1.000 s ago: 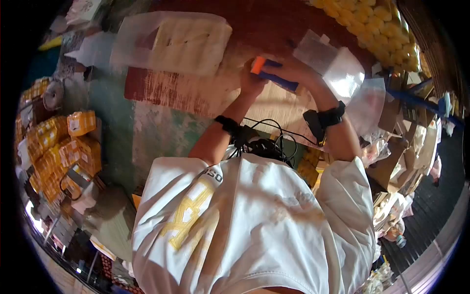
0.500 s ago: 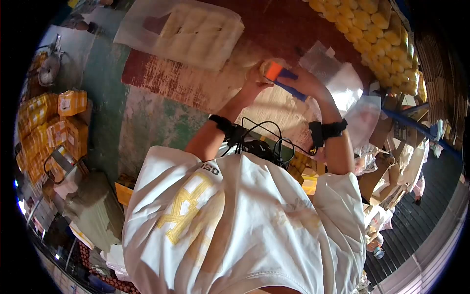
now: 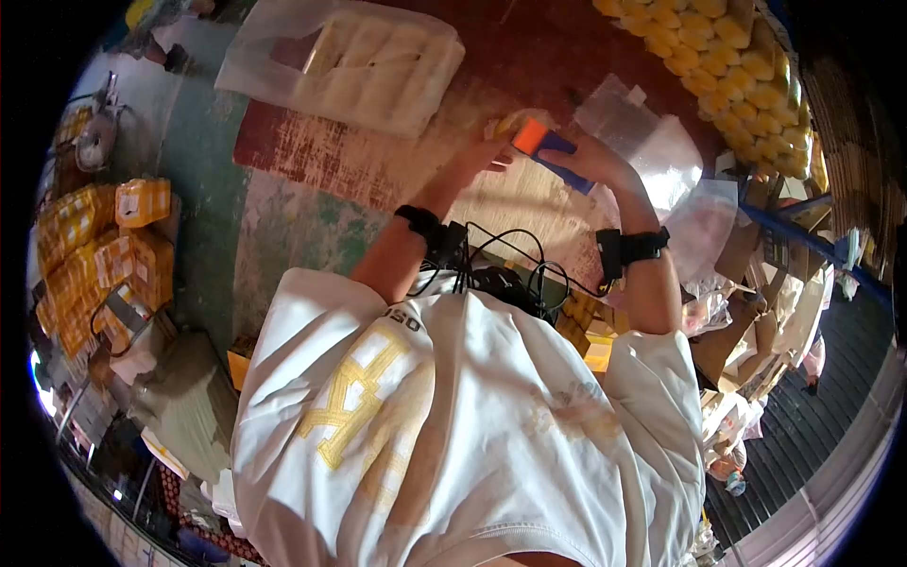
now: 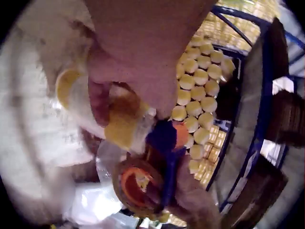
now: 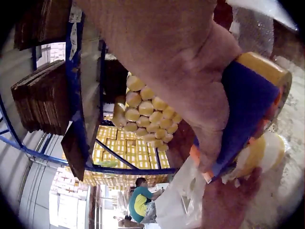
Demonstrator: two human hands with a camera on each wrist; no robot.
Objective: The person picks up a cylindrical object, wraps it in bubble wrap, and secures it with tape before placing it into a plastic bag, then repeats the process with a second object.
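Observation:
My right hand grips a blue tape dispenser with an orange end piece. A tape roll sits on the dispenser, its orange core showing in the left wrist view. Just beyond the dispenser's orange end, my left hand holds a rounded white-and-yellow bundle, with fingers bent over its side. In the right wrist view the bundle lies close under the dispenser, partly hidden by it. Both hands are over the worn wooden tabletop.
A clear plastic bag with pale rounded items lies at the back left. Plastic sheets lie right of my right hand. Stacked yellow rolls stand at the back right beside a blue rack. Black cables hang between my forearms.
The head view has shifted, and both hands with the dispenser now appear slightly further right than a second ago. Since half a second ago, my left hand has drawn a little left, away from the orange end.

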